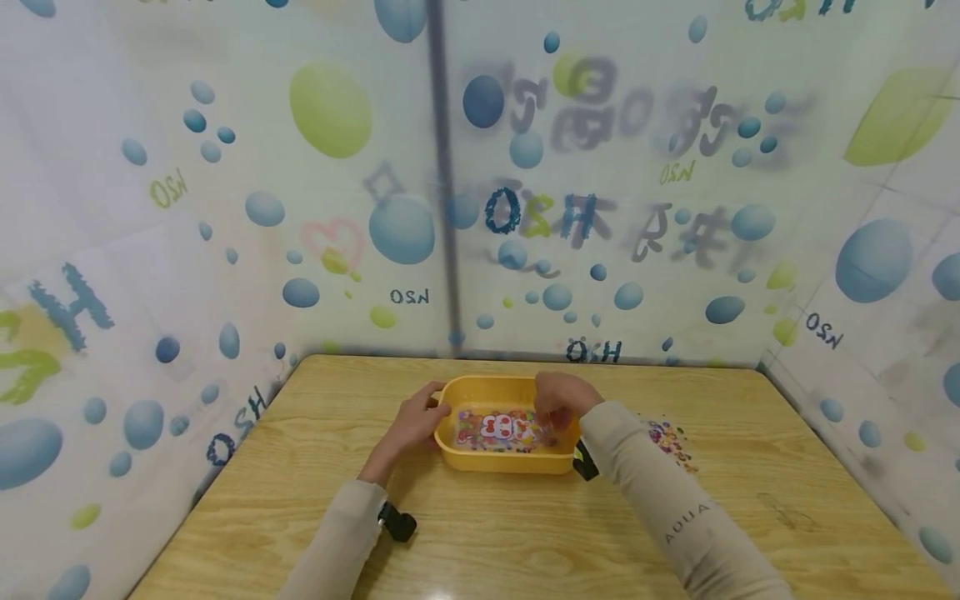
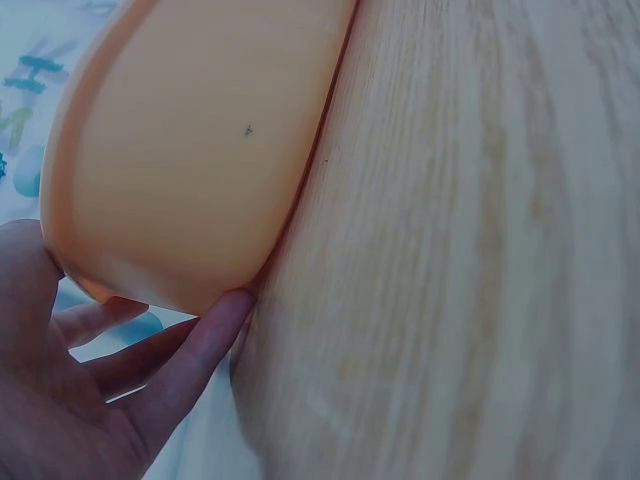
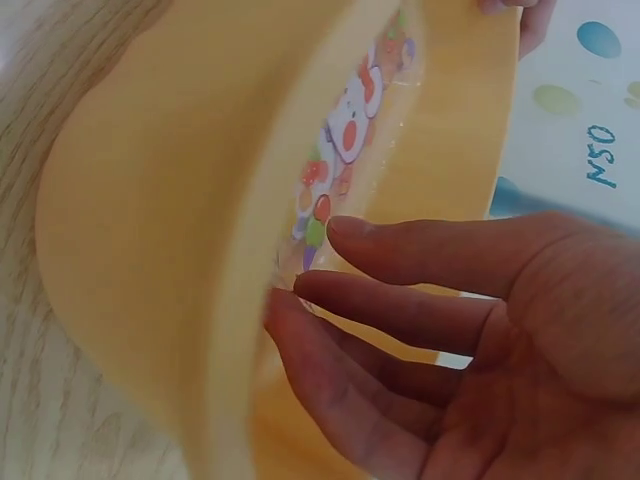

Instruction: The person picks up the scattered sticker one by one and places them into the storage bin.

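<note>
A yellow plastic basin (image 1: pixel 502 462) stands on the wooden table. My left hand (image 1: pixel 412 421) grips its left end, thumb at the rim and fingers against the outer wall (image 2: pixel 190 200). Inside lies a clear plastic sheet or bag (image 1: pixel 498 429) printed with a white cartoon face and colourful dots. My right hand (image 1: pixel 558 400) reaches over the basin's right end. In the right wrist view its thumb and loosely bent fingers (image 3: pixel 390 310) are at the near end of the clear printed plastic (image 3: pixel 345 140), with a gap between thumb and forefinger.
To the right of the basin, partly behind the right sleeve, small colourful pieces or prints (image 1: pixel 671 442) lie on the wooden table (image 1: pixel 495 533). White curtains (image 1: pixel 637 183) with blue and green dots hang behind the table and along both sides.
</note>
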`<state>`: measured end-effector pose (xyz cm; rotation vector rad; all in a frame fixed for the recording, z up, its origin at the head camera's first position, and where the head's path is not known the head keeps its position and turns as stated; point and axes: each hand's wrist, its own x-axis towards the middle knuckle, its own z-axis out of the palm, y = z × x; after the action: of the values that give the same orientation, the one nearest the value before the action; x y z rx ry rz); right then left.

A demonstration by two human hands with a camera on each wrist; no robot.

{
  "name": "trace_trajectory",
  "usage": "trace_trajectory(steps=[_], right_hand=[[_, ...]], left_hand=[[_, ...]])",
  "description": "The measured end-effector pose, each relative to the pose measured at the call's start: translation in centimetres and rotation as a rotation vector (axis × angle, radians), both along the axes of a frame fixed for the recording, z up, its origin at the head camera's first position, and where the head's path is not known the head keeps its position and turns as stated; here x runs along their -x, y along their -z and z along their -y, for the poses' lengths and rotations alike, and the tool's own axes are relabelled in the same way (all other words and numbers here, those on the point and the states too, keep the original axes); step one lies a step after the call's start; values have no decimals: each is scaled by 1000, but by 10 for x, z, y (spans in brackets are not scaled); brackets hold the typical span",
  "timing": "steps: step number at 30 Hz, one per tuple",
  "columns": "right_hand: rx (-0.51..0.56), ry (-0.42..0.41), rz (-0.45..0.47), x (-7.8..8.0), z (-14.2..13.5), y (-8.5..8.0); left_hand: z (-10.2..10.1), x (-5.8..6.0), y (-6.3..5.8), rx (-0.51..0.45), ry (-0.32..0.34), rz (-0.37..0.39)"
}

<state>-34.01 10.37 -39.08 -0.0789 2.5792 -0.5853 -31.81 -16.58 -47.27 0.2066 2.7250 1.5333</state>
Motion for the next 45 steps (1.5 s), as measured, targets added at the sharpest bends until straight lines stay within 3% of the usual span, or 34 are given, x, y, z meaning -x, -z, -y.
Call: trace_trajectory(steps=[9, 15, 29, 38, 45], right_hand=[[-73, -55, -8, 0, 2, 7], [-41, -18, -11, -2, 2, 7], [-98, -53, -88, -3, 0, 10], [20, -113, -192, -16, -13, -16], [138, -138, -311, -29, -33, -23]], left_hand=[[-1, 0, 0, 7, -3, 0], [-1, -1, -1, 14, -5, -8], [0, -1, -1, 16, -3, 3], [0, 0, 0, 17, 1, -10], [-1, -1, 1, 27, -7, -12]])
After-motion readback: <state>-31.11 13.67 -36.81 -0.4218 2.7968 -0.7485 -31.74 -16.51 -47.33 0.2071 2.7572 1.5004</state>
